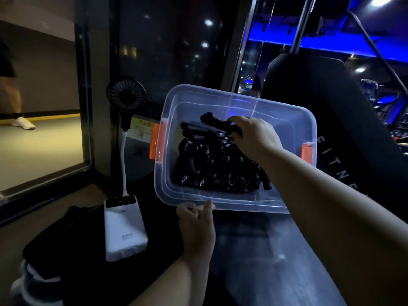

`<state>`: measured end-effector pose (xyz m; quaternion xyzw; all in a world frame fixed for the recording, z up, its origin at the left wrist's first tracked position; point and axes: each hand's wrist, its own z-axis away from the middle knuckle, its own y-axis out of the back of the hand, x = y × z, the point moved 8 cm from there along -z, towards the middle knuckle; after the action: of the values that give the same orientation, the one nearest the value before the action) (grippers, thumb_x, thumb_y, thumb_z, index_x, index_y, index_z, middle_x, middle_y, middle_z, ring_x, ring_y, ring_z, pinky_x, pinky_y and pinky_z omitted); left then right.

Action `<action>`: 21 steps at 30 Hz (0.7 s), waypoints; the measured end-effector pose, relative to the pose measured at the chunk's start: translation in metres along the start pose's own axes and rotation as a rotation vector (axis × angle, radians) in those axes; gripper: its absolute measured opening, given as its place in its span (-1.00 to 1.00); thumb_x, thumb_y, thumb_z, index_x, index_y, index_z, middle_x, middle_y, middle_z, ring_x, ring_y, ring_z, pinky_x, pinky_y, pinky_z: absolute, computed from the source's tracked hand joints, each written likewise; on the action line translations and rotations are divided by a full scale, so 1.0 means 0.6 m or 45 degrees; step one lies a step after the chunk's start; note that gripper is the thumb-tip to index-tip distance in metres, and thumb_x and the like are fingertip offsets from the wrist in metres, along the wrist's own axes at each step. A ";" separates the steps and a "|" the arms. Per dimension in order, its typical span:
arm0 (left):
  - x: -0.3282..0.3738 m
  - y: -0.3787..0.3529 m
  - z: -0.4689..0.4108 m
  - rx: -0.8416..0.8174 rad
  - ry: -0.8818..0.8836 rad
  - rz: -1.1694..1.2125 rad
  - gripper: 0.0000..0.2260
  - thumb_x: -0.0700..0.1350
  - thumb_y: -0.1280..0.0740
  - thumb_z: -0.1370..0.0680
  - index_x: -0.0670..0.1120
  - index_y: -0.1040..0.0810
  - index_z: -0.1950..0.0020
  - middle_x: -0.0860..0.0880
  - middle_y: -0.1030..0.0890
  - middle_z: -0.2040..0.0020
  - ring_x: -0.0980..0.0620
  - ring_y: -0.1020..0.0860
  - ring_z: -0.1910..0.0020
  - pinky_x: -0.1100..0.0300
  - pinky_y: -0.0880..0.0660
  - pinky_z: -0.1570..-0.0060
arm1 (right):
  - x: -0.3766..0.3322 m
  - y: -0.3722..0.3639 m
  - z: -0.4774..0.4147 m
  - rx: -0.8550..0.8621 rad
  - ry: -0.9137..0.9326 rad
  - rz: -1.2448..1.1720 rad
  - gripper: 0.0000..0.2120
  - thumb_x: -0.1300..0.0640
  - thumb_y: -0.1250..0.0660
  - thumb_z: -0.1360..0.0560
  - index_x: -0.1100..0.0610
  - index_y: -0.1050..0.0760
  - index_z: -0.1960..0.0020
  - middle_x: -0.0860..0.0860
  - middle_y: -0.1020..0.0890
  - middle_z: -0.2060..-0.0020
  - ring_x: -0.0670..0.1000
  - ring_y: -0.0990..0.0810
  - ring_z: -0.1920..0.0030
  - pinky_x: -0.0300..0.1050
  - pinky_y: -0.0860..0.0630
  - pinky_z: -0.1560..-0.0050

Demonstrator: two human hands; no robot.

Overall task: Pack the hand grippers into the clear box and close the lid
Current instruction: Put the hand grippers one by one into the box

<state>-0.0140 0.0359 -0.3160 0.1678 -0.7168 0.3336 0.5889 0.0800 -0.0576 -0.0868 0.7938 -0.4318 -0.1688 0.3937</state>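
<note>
Most of the packing looks done, judging from the load; one dark bench (pixel 254 250) carries the scene, and over its far edge one clear box (pixel 220 206) sits tipped toward the camera, whether propped or lifted cannot be told. Inside it lies one tangled heap of black hand grippers (pixel 216 168), banked against the box's left and near walls; they overlap too much for a firm count, though well over half a dozen springs and handles show. The right hand (pixel 256 135) reaches in from the box's right side, fingers curled round the uppermost hand gripper (pixel 217 124), apparently settling it on the heap. The left hand (pixel 196 219) grips the box's near rim, fingers hooked under and thumb on top. No lid shows, so closing is probably all that remains; no loose grippers show outside. One white power bank (pixel 123 230) lies at the bench's left edge; one small fan (pixel 126 93) stands beyond it; two orange latches (pixel 157 140) flank the box.
</note>
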 end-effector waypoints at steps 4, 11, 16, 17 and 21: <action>-0.004 0.000 -0.002 0.013 0.014 0.007 -0.72 -0.13 -0.37 -0.54 -0.17 -0.30 -0.07 -0.08 -0.67 0.17 0.32 -0.56 0.30 0.48 -0.42 0.29 | -0.009 -0.032 -0.037 0.025 0.015 -0.047 -0.61 0.15 -0.23 -0.54 -0.05 -0.46 -0.34 0.07 -0.61 -0.14 0.17 -0.50 -0.17 -0.05 -0.44 -0.04; -0.012 -0.001 -0.008 0.062 0.003 0.038 -0.74 -0.16 -0.39 -0.51 -0.03 -0.28 0.06 -0.13 -0.66 0.16 0.18 -0.63 0.22 0.43 -0.46 0.23 | -0.020 -0.097 -0.086 -0.004 0.006 -0.067 -0.55 0.24 -0.19 -0.52 -0.06 -0.45 -0.36 0.09 -0.61 -0.16 0.18 -0.44 -0.24 -0.03 -0.45 -0.13; -0.023 0.002 -0.010 0.085 0.012 0.005 -0.72 -0.11 -0.42 -0.49 -0.04 -0.30 0.03 -0.13 -0.66 0.15 0.06 -0.63 0.18 0.37 -0.45 0.24 | -0.014 -0.136 -0.104 -0.072 -0.081 -0.078 -0.59 0.19 -0.16 -0.56 -0.11 -0.42 -0.36 0.06 -0.56 -0.18 0.15 -0.40 -0.26 -0.06 -0.40 -0.15; -0.022 0.003 -0.009 0.085 0.017 0.003 -0.72 -0.12 -0.42 -0.49 -0.05 -0.31 0.02 -0.12 -0.66 0.16 0.08 -0.63 0.18 0.35 -0.46 0.23 | -0.013 -0.143 -0.108 -0.090 -0.104 -0.098 -0.61 0.16 -0.15 -0.57 -0.12 -0.43 -0.35 0.07 -0.55 -0.19 0.16 -0.41 -0.26 -0.05 -0.40 -0.15; -0.017 0.004 -0.008 0.095 0.024 0.012 -0.73 -0.16 -0.43 -0.48 -0.08 -0.32 0.04 -0.08 -0.68 0.20 0.16 -0.63 0.22 0.25 -0.50 0.15 | -0.022 -0.171 -0.125 -0.181 -0.114 -0.122 -0.68 0.03 -0.11 -0.63 -0.03 -0.44 -0.34 0.09 -0.55 -0.20 0.18 -0.40 -0.26 0.00 -0.38 -0.18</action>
<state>-0.0096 0.0393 -0.3262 0.1830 -0.6989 0.3646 0.5874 0.1750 0.0217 -0.1193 0.7753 -0.3972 -0.2530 0.4208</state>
